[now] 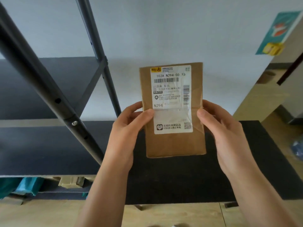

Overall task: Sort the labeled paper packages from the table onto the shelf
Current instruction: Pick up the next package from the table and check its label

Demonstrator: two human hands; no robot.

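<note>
A brown paper package (173,145) with a white shipping label (172,95) reading "102A N294-00 15" is held upright in front of me, above the black table (180,182). My left hand (126,133) grips its left edge and my right hand (219,128) grips its right edge, thumbs on the front. The black metal shelf (41,149) stands to the left, its two visible boards bare.
Dark shelf posts (54,99) slant across the left. Under the lower board lie teal (21,185) and brown taped packages (70,181). A white wall is behind. A teal poster (277,31) hangs at the right, with wooden floor below.
</note>
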